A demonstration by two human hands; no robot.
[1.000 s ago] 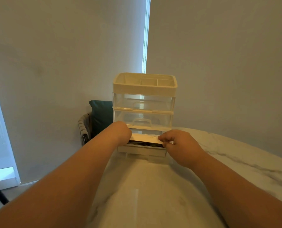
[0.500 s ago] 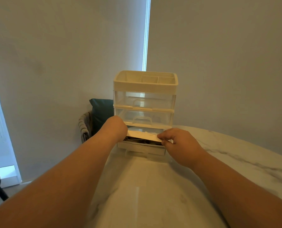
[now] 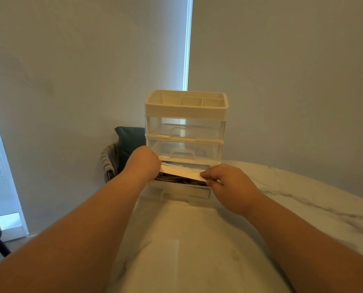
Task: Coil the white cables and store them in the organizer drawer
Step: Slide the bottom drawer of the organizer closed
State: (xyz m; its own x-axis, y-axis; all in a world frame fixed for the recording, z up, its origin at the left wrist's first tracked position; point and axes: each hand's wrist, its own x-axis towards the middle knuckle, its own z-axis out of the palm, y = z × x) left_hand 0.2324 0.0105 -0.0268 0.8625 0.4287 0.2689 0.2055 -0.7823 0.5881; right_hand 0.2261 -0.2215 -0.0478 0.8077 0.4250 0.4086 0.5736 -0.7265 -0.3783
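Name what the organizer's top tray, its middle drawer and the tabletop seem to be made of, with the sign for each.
Top tray: opaque cream plastic, matte; moulded dividers, rounded rim.
Middle drawer: clear plastic, slightly glossy; its handle and back show through.
Tabletop: marble or a marble-look surface, smooth; grey veins on white, real stone unconfirmed.

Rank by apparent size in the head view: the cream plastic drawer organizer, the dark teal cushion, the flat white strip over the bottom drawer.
Largest: cream plastic drawer organizer.
Next: dark teal cushion, though partly hidden behind the organizer.
Smallest: flat white strip.
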